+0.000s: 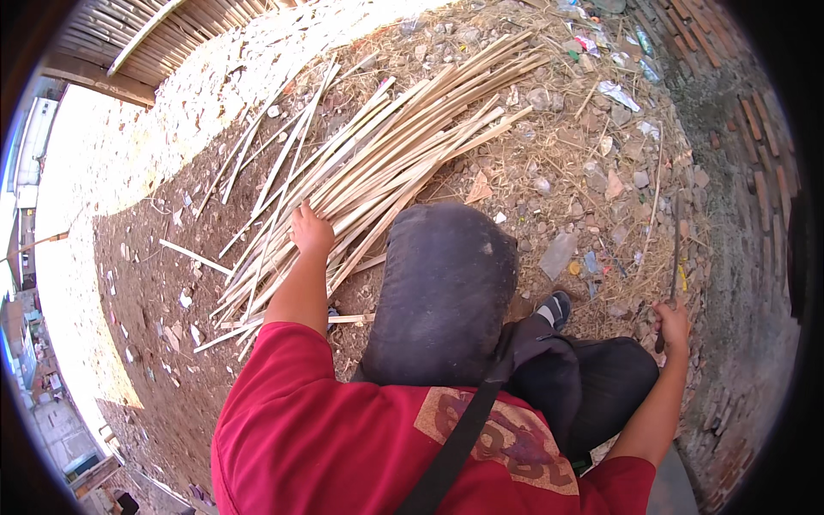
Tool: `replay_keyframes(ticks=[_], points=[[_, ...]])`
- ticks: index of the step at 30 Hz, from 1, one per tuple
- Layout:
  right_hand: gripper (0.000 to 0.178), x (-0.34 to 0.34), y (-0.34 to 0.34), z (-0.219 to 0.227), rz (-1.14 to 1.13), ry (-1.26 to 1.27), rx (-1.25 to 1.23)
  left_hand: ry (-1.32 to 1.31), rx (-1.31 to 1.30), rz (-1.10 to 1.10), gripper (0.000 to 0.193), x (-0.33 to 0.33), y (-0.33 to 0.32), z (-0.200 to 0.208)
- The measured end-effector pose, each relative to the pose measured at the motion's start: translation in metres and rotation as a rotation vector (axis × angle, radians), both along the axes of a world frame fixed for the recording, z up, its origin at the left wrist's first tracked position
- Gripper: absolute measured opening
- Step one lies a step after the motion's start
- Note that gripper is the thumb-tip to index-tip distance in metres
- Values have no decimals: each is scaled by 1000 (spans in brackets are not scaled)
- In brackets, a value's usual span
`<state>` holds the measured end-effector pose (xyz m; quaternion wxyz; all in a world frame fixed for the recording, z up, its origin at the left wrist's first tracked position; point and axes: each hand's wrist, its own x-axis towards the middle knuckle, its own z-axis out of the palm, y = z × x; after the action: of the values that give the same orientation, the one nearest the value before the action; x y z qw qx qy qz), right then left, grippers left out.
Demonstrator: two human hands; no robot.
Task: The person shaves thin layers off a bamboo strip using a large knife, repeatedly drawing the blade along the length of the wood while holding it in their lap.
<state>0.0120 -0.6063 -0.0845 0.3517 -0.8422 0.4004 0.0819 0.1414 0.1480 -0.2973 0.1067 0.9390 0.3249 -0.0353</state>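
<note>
A loose pile of pale split bamboo strips (378, 172) lies fanned across the ground ahead of me and to the left. My left hand (312, 232) reaches down onto the near left part of this pile. Its fingers are curled at a bamboo strip, partly hidden by the hand itself. Off to the far right, my right hand (674, 326) is closed around the handle of a long, narrow knife (675, 249), its dark blade pointing away from me. My bent, dark-clothed knee (451, 292) rises between the two hands, close to the pile.
A worn brick wall (755, 189) runs along the right, close to the knife. Stones, dry straw and litter such as a clear plastic piece (559, 255) cover the ground there. At the upper left stands a slatted bamboo structure (129, 43). Bare soil (146, 283) stretches along the left.
</note>
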Motion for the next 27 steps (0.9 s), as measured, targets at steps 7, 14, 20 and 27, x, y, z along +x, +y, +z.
replay_keyframes(ticks=[7, 14, 20, 27], points=[[21, -3, -7, -6, 7, 20, 32, -23, -275, -281, 35, 8, -21, -16], [19, 1, -2, -3, -1, 70, 24, 356, -110, -298, 70, -13, -43, -35], [18, 5, 4, -2, 34, 77, 6, 454, -102, -354, 47, -21, -43, -38], [19, 10, 13, 5, 74, 76, -3, 431, -137, -376, 36, -40, -37, -36]])
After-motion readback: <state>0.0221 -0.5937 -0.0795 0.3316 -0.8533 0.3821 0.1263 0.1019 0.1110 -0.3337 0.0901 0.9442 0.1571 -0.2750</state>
